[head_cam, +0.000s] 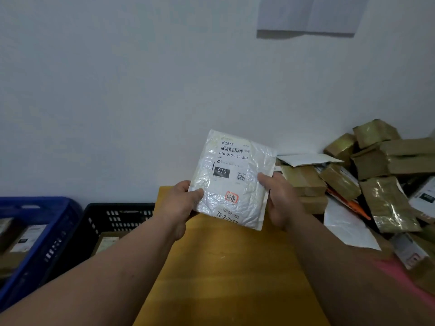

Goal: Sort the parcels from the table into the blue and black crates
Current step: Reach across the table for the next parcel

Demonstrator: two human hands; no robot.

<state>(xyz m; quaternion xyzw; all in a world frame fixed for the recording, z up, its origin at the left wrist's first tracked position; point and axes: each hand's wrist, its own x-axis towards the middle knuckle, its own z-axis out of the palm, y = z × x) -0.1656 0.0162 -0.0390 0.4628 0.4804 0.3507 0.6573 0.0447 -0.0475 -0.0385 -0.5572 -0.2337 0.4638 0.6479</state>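
At far left I see the blue crate [35,208], with boxed parcels already inside. Just beside it on its right stands the black crate [117,212], which holds at least one labelled parcel. Both crates sit lower than the yellow worktop [223,267], off its left edge.

My left hand [176,208] pinches the lower left edge of the white padded mailer [233,180], thumb on the face and fingers behind. The mailer is held upright above the worktop, label toward the camera; the label reads 010 and carries a red stamp below it. My right hand [280,201] pinches the right edge the same way, thumb across the front.

Handling judgement: the mailer looks light and soft, with a wrinkled, glossy film skin that may slip under a loose pinch. It appears to flex, not hold flat. I would keep the grip at the edges, clear of the label, so the code stays readable. One hand at an edge should suffice for the carry to a crate.

At right, the parcel pile [376,180] lies on the worktop against the wall: brown taped boxes, white mailers and one orange item, overlapping loosely. Those remain to be sorted.
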